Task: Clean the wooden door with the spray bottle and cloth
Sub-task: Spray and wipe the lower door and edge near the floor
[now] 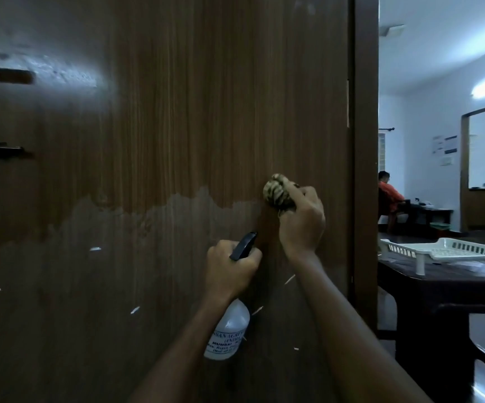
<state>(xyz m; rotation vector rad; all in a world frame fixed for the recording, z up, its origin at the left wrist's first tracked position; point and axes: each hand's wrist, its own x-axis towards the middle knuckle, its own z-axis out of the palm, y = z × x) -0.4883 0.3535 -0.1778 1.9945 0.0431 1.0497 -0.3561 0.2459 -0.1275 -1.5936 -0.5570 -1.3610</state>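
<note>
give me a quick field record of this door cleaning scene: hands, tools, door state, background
left hand: left hand grips the clear plastic spray bottle with black nozzle, nozzle toward the door
right hand: right hand presses a bunched beige cloth on the door
door: brown wood-grain door, paler and duller on its lower part, small white marks there
background: white slotted plastic tray on a dark table; seated person in orange

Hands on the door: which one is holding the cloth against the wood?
The right hand, raised higher, grips the bunched cloth against the wooden door. The left hand, lower, grips the spray bottle instead.
</note>
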